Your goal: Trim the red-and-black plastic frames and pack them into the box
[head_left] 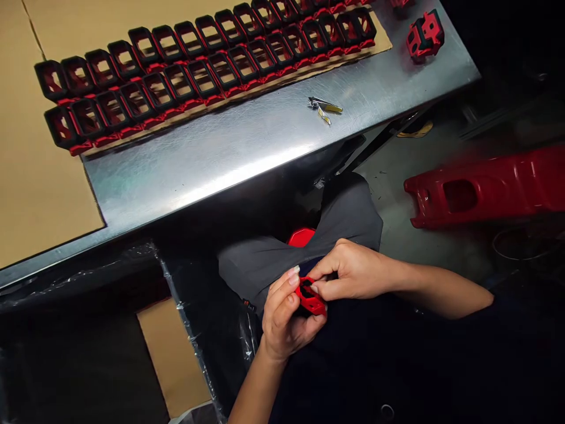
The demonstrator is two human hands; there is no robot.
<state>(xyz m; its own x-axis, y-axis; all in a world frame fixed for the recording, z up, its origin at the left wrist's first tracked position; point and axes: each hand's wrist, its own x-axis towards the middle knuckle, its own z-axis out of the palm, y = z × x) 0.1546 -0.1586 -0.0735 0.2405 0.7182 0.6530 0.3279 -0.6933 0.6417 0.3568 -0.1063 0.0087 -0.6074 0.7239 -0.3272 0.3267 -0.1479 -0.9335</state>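
Over my lap, my left hand (285, 315) curls round a small red plastic part (310, 297) and holds it from below. My right hand (353, 271) pinches the same part from the right with thumb and fingers pressed together. Both hands are closed on it. The part's underside is hidden by my left palm. Behind the hands are my grey trouser legs (273, 259), with a red object (301, 237) peeking out between them.
A metal table (247, 150) carries two long rows of red-and-black frame parts (198, 65) on cardboard, a small pair of snips (323, 108), and a loose red part (424, 35). A large red moulded piece (485, 188) lies on the floor at right. A plastic-lined box (176, 330) stands lower left.
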